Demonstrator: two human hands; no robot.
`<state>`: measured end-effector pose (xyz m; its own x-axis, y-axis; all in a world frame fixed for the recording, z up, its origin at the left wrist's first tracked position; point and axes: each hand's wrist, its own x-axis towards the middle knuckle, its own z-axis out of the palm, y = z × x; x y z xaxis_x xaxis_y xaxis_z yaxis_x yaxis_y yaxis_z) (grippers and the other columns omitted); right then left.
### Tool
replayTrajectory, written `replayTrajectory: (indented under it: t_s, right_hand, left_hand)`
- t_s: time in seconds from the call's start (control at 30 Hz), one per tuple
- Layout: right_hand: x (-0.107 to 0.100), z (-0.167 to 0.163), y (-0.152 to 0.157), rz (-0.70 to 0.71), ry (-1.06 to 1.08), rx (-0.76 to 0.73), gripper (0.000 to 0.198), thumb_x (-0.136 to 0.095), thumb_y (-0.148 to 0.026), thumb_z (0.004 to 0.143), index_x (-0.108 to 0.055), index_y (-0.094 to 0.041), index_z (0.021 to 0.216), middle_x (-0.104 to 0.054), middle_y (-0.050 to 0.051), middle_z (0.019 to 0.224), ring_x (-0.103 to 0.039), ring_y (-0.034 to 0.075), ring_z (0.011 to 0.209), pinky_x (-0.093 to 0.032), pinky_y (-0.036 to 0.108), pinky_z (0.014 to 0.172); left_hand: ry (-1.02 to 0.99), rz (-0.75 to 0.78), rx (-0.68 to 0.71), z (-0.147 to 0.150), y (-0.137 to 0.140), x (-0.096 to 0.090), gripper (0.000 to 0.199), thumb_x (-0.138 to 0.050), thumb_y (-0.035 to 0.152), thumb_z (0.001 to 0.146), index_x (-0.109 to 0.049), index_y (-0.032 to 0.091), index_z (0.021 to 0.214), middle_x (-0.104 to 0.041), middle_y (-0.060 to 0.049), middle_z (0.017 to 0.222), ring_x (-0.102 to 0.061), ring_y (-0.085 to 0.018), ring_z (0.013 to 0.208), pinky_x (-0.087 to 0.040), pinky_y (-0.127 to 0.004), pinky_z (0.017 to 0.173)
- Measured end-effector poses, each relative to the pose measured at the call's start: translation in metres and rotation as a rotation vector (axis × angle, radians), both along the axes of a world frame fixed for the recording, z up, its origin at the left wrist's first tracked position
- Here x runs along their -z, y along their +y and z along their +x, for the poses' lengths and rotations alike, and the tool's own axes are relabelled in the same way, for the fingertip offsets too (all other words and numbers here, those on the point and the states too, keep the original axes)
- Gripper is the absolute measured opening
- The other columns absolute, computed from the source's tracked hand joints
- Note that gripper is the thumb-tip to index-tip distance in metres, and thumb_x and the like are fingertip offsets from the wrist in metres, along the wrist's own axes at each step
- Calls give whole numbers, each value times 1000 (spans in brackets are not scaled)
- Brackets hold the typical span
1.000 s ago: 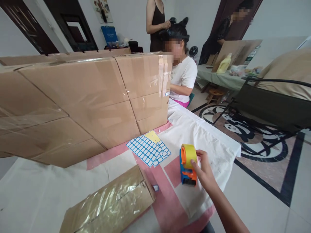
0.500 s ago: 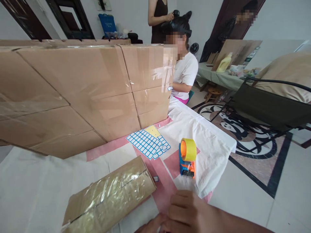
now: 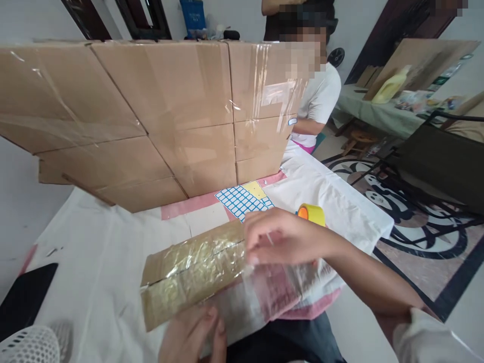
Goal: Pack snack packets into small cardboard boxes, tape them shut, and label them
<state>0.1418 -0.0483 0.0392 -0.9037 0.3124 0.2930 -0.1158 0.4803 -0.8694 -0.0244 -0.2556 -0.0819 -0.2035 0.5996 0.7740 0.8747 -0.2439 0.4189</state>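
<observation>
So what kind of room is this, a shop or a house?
Probably a room in a house used for packing parcels: a wall of taped brown cardboard boxes, a yellow tape roll on a cloth-covered table, and a panda-patterned floor.

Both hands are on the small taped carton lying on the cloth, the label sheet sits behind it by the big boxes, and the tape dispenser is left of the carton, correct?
Not quite: the tape dispenser is right of the small taped carton, behind the right hand, as the head view shows. The left hand, the label sheet and the big boxes are as you say.
</observation>
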Motion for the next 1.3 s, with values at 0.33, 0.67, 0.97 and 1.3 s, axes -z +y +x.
replayTrajectory:
  t_s: [0.33, 0.67, 0.97, 1.3]
  right_hand:
    - [48, -62, 22, 535, -442, 179, 18, -78, -31, 87, -70, -16, 82, -61, 6, 95, -58, 22, 95, -44, 31, 79]
    - [93, 2, 34, 358, -756, 704, 14, -56, -20, 98, -69, -16, 100, -70, 8, 100, -65, 22, 91, -43, 30, 74]
    - [157, 16, -12, 273, -611, 489, 29, -53, -10, 96, -68, -20, 119, -61, 7, 110, -62, 19, 95, -42, 28, 75]
    - [166, 10, -10, -79, -171, 439, 15, -53, -7, 93, -62, -17, 89, -66, 3, 91, -61, 16, 85, -44, 27, 75]
  left_hand:
    - [462, -187, 202, -21, 49, -9, 34, -53, 12, 98, -68, 18, 128, -73, -1, 131, -66, -22, 120, -35, -38, 108]
    - [408, -241, 212, -39, 30, -12, 35, -56, 15, 100, -67, 21, 133, -72, 0, 131, -66, -21, 120, -36, -36, 106]
    - [467, -242, 267, -61, 29, -13, 32, -62, 17, 97, -70, 20, 128, -75, -2, 125, -68, -22, 116, -40, -35, 96]
    - [494, -229, 249, -58, 29, -12, 36, -68, 13, 93, -70, 20, 128, -76, -2, 123, -69, -22, 114, -41, -35, 93]
